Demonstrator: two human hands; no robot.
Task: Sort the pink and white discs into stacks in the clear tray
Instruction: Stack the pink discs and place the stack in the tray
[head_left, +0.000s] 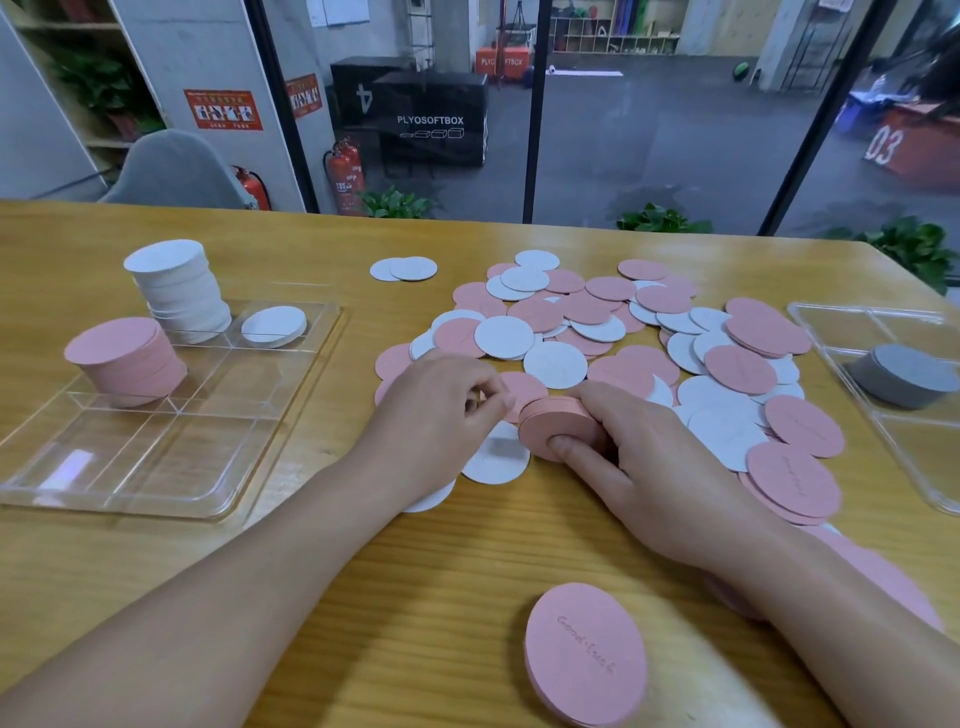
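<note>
Pink discs, a small stack (558, 423), gripped on edge in my right hand (639, 467); left hand (441, 410) pinches at its side. Clear tray (270, 447) lies left across the bench, pink pile (127, 358) in its near-left compartment; left hand nearer.

A black box (431, 119) at upper centre reads "PLYOSOFTBOX", and an orange box (501, 60) behind it carries the same word, partly hidden. At upper right, a red box (906, 150) shows "03". The pink disc (585, 660) at the bottom reads "Good Luck".

Wooden table (363, 571) carries clear tray (218, 499) left of the fingers, loose disc pile (623, 332) beyond them, second tray (883, 322) right, single pink disc (584, 660) nearer.
</note>
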